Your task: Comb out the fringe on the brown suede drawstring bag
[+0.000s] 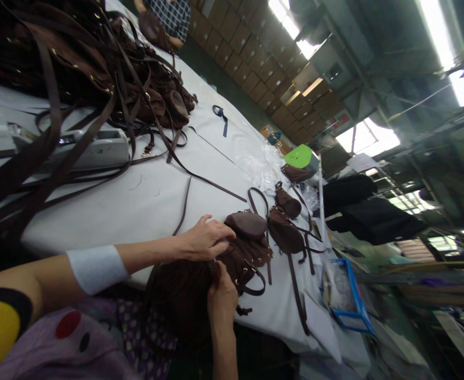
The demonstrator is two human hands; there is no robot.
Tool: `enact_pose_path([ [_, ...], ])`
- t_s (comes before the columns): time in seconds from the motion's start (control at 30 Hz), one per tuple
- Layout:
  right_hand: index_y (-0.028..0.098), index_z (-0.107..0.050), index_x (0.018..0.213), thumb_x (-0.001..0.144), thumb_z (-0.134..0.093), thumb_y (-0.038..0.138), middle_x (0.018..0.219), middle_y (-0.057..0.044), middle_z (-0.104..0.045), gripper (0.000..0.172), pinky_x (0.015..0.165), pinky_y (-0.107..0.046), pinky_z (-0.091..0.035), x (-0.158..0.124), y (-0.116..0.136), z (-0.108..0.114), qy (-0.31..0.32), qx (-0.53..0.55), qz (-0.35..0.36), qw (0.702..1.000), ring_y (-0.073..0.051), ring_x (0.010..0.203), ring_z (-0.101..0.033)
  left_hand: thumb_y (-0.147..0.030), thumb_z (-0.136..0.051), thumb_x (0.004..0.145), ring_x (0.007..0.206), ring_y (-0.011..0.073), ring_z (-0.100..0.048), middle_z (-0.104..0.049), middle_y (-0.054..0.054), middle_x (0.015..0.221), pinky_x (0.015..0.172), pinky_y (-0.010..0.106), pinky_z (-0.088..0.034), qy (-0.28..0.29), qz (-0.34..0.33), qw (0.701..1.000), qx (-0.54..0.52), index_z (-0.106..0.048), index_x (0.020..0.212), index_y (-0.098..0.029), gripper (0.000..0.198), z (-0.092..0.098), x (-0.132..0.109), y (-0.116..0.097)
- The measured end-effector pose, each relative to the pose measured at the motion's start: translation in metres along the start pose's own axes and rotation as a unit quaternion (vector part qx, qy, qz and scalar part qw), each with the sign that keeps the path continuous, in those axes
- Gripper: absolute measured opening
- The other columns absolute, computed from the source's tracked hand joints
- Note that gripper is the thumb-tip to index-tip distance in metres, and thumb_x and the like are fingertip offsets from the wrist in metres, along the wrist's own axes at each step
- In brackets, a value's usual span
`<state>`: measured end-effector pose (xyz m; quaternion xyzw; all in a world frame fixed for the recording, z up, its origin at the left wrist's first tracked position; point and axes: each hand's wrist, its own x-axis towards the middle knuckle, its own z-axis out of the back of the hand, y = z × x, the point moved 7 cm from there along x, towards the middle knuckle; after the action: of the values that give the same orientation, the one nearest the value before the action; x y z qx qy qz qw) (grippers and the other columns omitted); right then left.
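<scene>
A dark brown drawstring bag (184,295) hangs at the table's near edge against my body. My left hand (206,240) lies across its top, fingers bent and pressed together at the bag's edge; the fingertips are partly hidden. Just below, my right hand (223,293) grips the same edge, thumb up, beside a strap or fold. Past my fingers lies another brown bag (248,248) with a smooth flap, metal eyelets and a strap loop. More brown bags (283,229) rest beyond it.
A large heap of brown bags and long straps (77,63) covers the table's left side. The white table (137,211) also holds a dark blue strap (221,116) and clear plastic bags (269,163). A blue-framed crate (354,301) stands at right. Another person (168,21) works across the table.
</scene>
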<state>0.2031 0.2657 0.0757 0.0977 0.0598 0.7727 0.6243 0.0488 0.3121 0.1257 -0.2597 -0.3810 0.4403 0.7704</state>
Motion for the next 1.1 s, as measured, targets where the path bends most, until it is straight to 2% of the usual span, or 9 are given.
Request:
enact_pose_path([
  [0.1, 0.015, -0.054, 0.126, 0.087, -0.036, 0.005, 0.094, -0.010, -0.072, 0.044, 0.065, -0.027, -0.045, -0.013, 0.017, -0.024, 0.074, -0.035, 0.060, 0.995, -0.022, 0.079, -0.069, -0.041, -0.053, 0.084, 0.117, 0.0340, -0.046, -0.058, 0.009, 0.123, 0.099, 0.061, -0.024, 0.105, -0.022, 0.985, 0.138, -0.059, 0.114, -0.028, 0.033, -0.051, 0.004, 0.013],
  [0.2, 0.017, -0.056, 0.122, 0.089, -0.037, 0.007, 0.091, -0.009, -0.072, 0.039, 0.063, -0.027, -0.044, -0.036, 0.025, -0.033, 0.105, -0.058, 0.082, 0.989, -0.022, 0.076, -0.069, -0.042, -0.057, 0.082, 0.112, 0.0358, -0.048, -0.059, 0.012, 0.118, 0.094, 0.061, -0.030, 0.134, -0.015, 0.974, 0.184, -0.062, 0.107, -0.026, 0.030, -0.085, -0.005, 0.035],
  [0.3, 0.020, -0.058, 0.115, 0.091, -0.039, 0.010, 0.087, -0.007, -0.072, 0.032, 0.062, -0.024, -0.043, -0.054, 0.036, -0.028, 0.121, -0.022, 0.106, 0.987, -0.020, 0.075, -0.069, -0.043, -0.056, 0.084, 0.114, 0.0364, -0.045, -0.055, 0.013, 0.122, 0.094, 0.061, -0.028, 0.122, -0.016, 0.972, 0.199, -0.059, 0.112, -0.025, 0.034, -0.095, -0.012, 0.043],
  [0.5, 0.022, -0.060, 0.106, 0.091, -0.037, 0.016, 0.082, -0.003, -0.071, 0.028, 0.063, -0.024, -0.043, -0.082, 0.069, -0.016, 0.147, 0.088, 0.128, 0.977, -0.019, 0.074, -0.068, -0.044, -0.051, 0.089, 0.116, 0.0353, -0.043, -0.054, 0.012, 0.121, 0.099, 0.062, -0.022, 0.105, -0.030, 0.968, 0.228, -0.057, 0.115, -0.024, 0.033, -0.104, -0.014, 0.038],
  [0.63, 0.026, -0.063, 0.094, 0.088, -0.044, 0.026, 0.076, 0.001, -0.070, 0.020, 0.063, -0.022, -0.045, -0.116, 0.095, -0.019, 0.200, 0.197, 0.186, 0.941, -0.017, 0.068, -0.067, -0.039, -0.048, 0.092, 0.117, 0.0349, -0.043, -0.054, 0.013, 0.121, 0.100, 0.063, -0.020, 0.089, -0.016, 0.968, 0.234, -0.057, 0.114, -0.024, 0.029, -0.111, -0.013, 0.044],
  [0.73, 0.025, -0.062, 0.104, 0.092, -0.039, 0.027, 0.086, -0.002, -0.071, 0.026, 0.067, -0.023, -0.049, -0.120, 0.064, -0.010, 0.153, 0.218, 0.106, 0.958, -0.018, 0.077, -0.068, -0.038, -0.047, 0.092, 0.117, 0.0338, -0.044, -0.055, 0.013, 0.121, 0.101, 0.061, -0.021, 0.084, -0.018, 0.969, 0.230, -0.057, 0.115, -0.025, 0.028, -0.112, -0.014, 0.044],
  [0.87, 0.017, -0.057, 0.120, 0.097, -0.032, 0.034, 0.104, -0.011, -0.070, 0.037, 0.075, -0.027, -0.052, -0.107, -0.026, 0.020, -0.002, 0.161, -0.028, 0.987, -0.022, 0.093, -0.067, -0.046, -0.046, 0.091, 0.119, 0.0340, -0.043, -0.054, 0.013, 0.126, 0.103, 0.062, -0.017, 0.085, -0.050, 0.970, 0.220, -0.058, 0.115, -0.025, 0.034, -0.107, -0.019, 0.033],
  [0.97, 0.014, -0.058, 0.120, 0.099, -0.030, 0.035, 0.112, -0.015, -0.067, 0.041, 0.084, -0.032, -0.051, -0.096, -0.066, 0.028, -0.071, 0.112, -0.021, 0.991, -0.024, 0.102, -0.064, -0.049, -0.048, 0.089, 0.118, 0.0319, -0.046, -0.057, 0.011, 0.123, 0.106, 0.059, -0.014, 0.107, -0.102, 0.970, 0.192, -0.058, 0.115, -0.026, 0.036, -0.107, -0.023, 0.021],
  [1.1, 0.016, -0.057, 0.124, 0.098, -0.025, 0.022, 0.107, -0.013, -0.068, 0.042, 0.084, -0.034, -0.051, -0.082, -0.072, 0.003, -0.068, 0.050, 0.027, 0.996, -0.022, 0.095, -0.065, -0.045, -0.053, 0.087, 0.115, 0.0307, -0.049, -0.058, 0.011, 0.123, 0.106, 0.055, -0.016, 0.126, -0.106, 0.972, 0.165, -0.058, 0.117, -0.027, 0.036, -0.109, -0.023, 0.020],
])
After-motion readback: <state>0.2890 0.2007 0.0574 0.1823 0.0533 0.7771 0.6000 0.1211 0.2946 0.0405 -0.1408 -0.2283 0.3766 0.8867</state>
